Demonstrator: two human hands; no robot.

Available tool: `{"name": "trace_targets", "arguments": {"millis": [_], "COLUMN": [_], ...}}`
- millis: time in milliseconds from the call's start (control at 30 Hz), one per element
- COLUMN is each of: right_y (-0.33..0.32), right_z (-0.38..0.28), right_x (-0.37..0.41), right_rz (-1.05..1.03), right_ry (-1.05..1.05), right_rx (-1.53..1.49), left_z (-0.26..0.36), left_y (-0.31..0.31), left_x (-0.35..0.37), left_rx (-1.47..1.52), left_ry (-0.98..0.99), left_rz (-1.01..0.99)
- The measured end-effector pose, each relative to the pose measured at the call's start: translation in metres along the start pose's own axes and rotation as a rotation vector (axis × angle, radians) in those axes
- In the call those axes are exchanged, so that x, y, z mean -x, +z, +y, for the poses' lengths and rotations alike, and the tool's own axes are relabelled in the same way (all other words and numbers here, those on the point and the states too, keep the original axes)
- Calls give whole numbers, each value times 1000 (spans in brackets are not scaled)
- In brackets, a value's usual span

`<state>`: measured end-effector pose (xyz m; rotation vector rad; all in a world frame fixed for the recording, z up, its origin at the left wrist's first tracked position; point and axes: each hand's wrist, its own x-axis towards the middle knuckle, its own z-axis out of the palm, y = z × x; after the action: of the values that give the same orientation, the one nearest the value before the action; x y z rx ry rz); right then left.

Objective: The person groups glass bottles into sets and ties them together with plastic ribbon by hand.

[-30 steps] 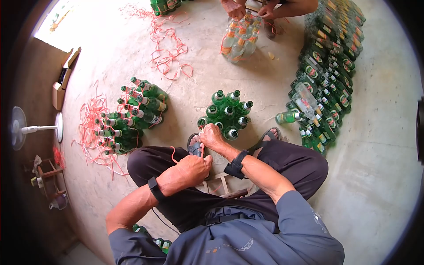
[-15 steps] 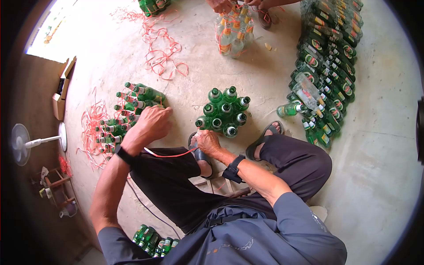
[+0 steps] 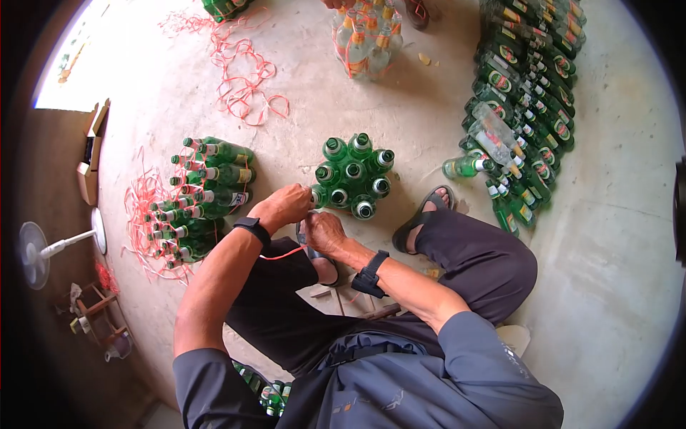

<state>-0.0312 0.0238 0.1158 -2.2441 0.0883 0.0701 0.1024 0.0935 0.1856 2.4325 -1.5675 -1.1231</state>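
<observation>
A tight cluster of green glass bottles stands upright on the floor between my feet. My left hand is closed at its near left edge, fingertips beside a bottle neck; what they pinch is hidden. Just below, my right hand is closed on a thin red plastic strap, which trails left over my trouser leg. The two hands almost touch. Whether the strap goes round the cluster, I cannot make out.
Green bottles lie stacked at left beside tangled red strapping. A long bottle pile runs along the right. Ahead, another person's hand is at a bundle of clear bottles. A white fan stands far left.
My left hand has moved right from above the lying bottles to the upright cluster, next to my right hand. My right hand has shifted slightly down and left. The view has shifted a little.
</observation>
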Motion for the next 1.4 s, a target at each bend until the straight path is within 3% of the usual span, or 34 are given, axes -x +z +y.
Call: {"name": "trace_targets", "arguments": {"millis": [200,267,333,567,700,800,933,967,1000,1133,1200,1233,1300,1400], "right_y": [-8,-13,-21,-34,-32,-39,-51,-55,-55,-54,-46,-38,-22,-14], "right_z": [-2,0,-7,5,4,4,3,-3,-3,-1,4,14,30,39], "right_x": [7,7,9,5,3,-3,-5,-9,-9,-4,-2,-1,-2,0], "right_rz": [-156,-121,-187,-101,-15,-143,-72,-229,-231,-216,-121,-121,-73,24], "right_ry": [-95,-122,16,-76,-81,-102,-219,-71,-77,-12,-6,-7,-284,-353], "right_rx": [62,86,91,55,65,62,11,110,112,128,41,43,354,351], "left_z": [-1,4,4,6,27,59,102,103,100,66,60,49,49,72], "left_y": [-2,-8,-4,-15,-35,-34,-25,-30,-37,-69,-77,-62,-34,-18], "left_x": [-1,1,3,11,21,35,83,96,108,134,132,124,104,78], "left_rx": [2,-11,11,-4,-25,32,-123,-94,-67,180,190,83,72,57], "left_ry": [-21,-76,-85,-242,-230,-299,-12,43,96,-27,-189,-87,-121,-124], "left_rz": [-17,-37,14,35,81,108,275,147,20,56,92,161,105,-132]}}
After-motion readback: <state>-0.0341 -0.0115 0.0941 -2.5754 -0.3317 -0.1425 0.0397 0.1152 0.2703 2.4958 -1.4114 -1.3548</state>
